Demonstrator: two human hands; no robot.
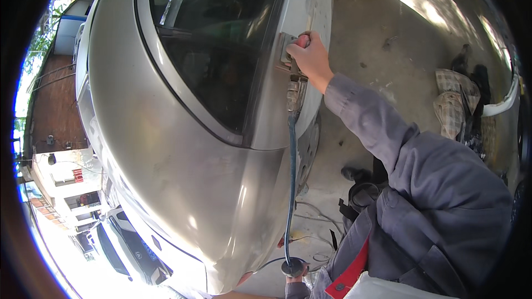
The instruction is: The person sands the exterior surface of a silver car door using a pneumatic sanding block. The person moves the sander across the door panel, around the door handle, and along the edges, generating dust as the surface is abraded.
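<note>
My right hand (313, 58) is closed round the pinkish-red knob of an air sander (286, 50). The sander's flat rectangular pad rests against the silver car's side panel (305, 22), just beside the rear side window (216, 39). Metal fittings join the tool to a dark blue air hose (291, 177), which runs down past the car's rear side. Low in the view, my left hand (296, 278) is closed beneath a dark round piece (293, 267) at the hose's lower end. Its fingers are partly hidden, and I cannot make out what that piece is.
The silver car (160, 127) fills the left and middle. Thin hoses or cables (316, 216) lie looped on the concrete floor (366, 39). Checked cloth (457, 99) and dark items lie at the right near a curved panel. Another car (130, 249) stands outside at lower left.
</note>
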